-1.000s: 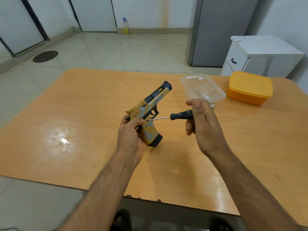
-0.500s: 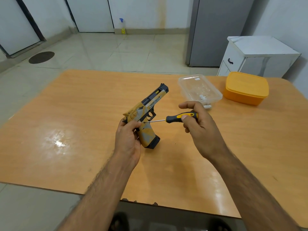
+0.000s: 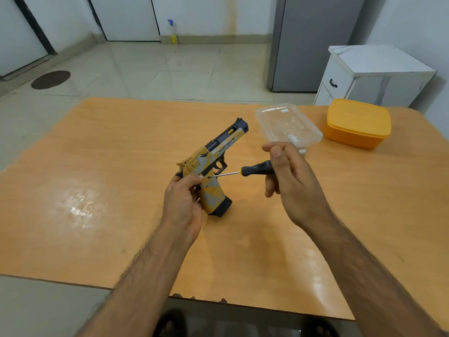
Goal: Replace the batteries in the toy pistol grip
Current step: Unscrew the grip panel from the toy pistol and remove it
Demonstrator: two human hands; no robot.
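A yellow, grey and black toy pistol (image 3: 213, 161) stands with its grip base on the wooden table (image 3: 97, 195), barrel pointing up and away to the right. My left hand (image 3: 182, 203) grips the back of its grip. My right hand (image 3: 289, 181) holds a screwdriver (image 3: 255, 169) by its black and yellow handle between thumb and fingers. The thin metal shaft points left, and its tip touches the top of the grip just behind the trigger guard.
A clear plastic tub (image 3: 289, 125) with small white items stands behind my right hand. An orange lidded box (image 3: 357, 122) sits at the table's far right. Beyond the table are a white cabinet (image 3: 374, 74) and a grey fridge (image 3: 313, 40).
My right hand has turned the screwdriver handle between its fingers, so the yellow stripe seen half a second ago is mostly hidden. The pistol and my left hand have stayed in place.
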